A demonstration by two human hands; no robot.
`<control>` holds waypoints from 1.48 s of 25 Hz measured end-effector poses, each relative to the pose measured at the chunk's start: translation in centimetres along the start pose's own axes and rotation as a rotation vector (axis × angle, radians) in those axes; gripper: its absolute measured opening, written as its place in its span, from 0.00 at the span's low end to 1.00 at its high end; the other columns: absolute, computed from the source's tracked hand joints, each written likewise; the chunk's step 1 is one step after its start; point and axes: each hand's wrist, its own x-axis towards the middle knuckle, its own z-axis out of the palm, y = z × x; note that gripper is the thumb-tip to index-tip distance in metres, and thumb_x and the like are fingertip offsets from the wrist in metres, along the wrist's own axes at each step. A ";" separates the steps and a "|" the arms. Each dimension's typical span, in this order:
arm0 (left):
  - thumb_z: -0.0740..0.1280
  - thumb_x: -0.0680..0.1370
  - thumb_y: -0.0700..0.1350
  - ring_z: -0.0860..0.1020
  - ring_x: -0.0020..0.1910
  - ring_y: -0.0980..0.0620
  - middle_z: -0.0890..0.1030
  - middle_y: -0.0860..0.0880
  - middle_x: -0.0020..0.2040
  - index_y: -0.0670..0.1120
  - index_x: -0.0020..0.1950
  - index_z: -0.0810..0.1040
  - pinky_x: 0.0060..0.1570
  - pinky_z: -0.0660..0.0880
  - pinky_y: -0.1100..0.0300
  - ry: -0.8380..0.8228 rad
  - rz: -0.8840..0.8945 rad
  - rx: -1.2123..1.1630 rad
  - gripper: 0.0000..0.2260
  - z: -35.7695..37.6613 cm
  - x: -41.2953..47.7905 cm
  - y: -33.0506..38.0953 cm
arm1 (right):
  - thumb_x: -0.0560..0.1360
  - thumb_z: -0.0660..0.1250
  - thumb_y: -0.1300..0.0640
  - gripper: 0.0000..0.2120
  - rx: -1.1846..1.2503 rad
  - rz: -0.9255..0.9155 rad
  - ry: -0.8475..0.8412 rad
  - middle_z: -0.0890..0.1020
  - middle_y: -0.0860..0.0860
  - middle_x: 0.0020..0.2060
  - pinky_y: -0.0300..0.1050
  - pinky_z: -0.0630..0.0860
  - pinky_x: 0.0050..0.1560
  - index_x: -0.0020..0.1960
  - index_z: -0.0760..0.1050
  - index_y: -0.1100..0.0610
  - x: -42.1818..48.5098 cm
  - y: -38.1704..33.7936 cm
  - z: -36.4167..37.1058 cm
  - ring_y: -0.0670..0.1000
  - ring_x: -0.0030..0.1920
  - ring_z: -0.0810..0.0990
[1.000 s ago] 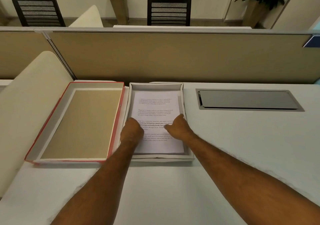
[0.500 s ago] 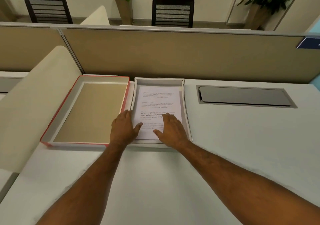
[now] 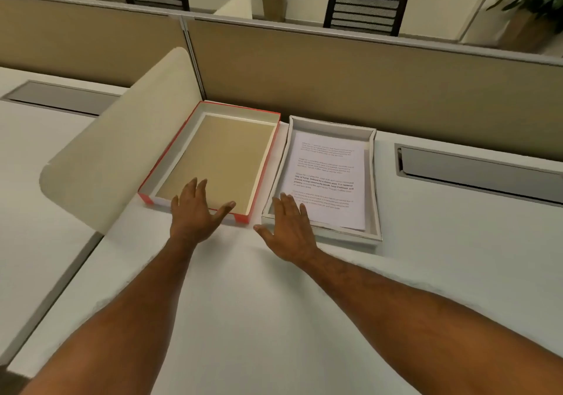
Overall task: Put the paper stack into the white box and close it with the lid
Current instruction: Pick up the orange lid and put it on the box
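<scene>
The white box [image 3: 376, 181] lies open on the desk with the printed paper stack [image 3: 327, 178] flat inside it. To its left the lid [image 3: 268, 163] rests upside down, red outside, brown inside. My left hand [image 3: 195, 211] hovers open over the lid's near edge, fingers spread, thumb near its near right corner. My right hand [image 3: 289, 227] is open with fingers apart over the box's near left corner, its fingertips above the lower left of the paper. Neither hand holds anything.
A cream curved divider panel [image 3: 122, 151] stands left of the lid. A beige partition wall [image 3: 335, 74] runs behind both trays. A grey cable hatch [image 3: 475, 172] is set in the desk to the right. Chairs and plants stand beyond the partition.
Both hands have left the paper and shifted left: the left one from the box's left edge to over the lid, the right one to the box's near left corner. The view swung left.
</scene>
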 end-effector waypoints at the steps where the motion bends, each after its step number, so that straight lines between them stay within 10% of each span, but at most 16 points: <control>1: 0.55 0.69 0.75 0.59 0.77 0.39 0.60 0.41 0.79 0.45 0.77 0.59 0.73 0.59 0.35 0.011 -0.018 -0.001 0.47 -0.2 0.0 -0.9 | 0.76 0.50 0.33 0.41 -0.016 -0.014 0.004 0.48 0.56 0.80 0.55 0.39 0.77 0.79 0.45 0.57 0.4 -0.6 0.3 0.55 0.80 0.44; 17: 0.70 0.73 0.60 0.66 0.74 0.36 0.66 0.37 0.75 0.39 0.78 0.54 0.72 0.63 0.43 0.208 -0.653 -0.572 0.44 -0.2 4.5 -8.5 | 0.78 0.56 0.39 0.39 -0.125 -0.055 -0.024 0.62 0.61 0.76 0.56 0.36 0.76 0.77 0.51 0.66 5.9 -3.9 2.0 0.56 0.79 0.52; 26: 0.70 0.75 0.41 0.74 0.55 0.54 0.65 0.43 0.67 0.53 0.72 0.56 0.51 0.80 0.48 0.420 -0.358 -1.170 0.32 -3.5 4.1 -5.1 | 0.79 0.57 0.41 0.37 0.106 -0.044 -0.009 0.57 0.63 0.77 0.47 0.39 0.77 0.77 0.53 0.65 4.9 -3.3 1.8 0.56 0.79 0.51; 30: 0.73 0.74 0.43 0.75 0.65 0.40 0.66 0.39 0.72 0.50 0.75 0.53 0.58 0.78 0.42 0.447 -0.233 -1.147 0.37 -6.6 4.2 -2.3 | 0.76 0.57 0.33 0.41 0.199 0.001 -0.082 0.58 0.62 0.77 0.51 0.46 0.78 0.76 0.57 0.62 4.1 -2.9 0.1 0.56 0.79 0.52; 37: 0.77 0.70 0.46 0.74 0.62 0.47 0.73 0.43 0.66 0.43 0.72 0.63 0.58 0.78 0.54 0.567 0.022 -0.898 0.35 -9.2 2.2 4.3 | 0.76 0.62 0.37 0.33 0.663 -0.038 0.034 0.72 0.56 0.71 0.51 0.70 0.67 0.73 0.64 0.58 4.9 -8.9 -9.7 0.57 0.70 0.71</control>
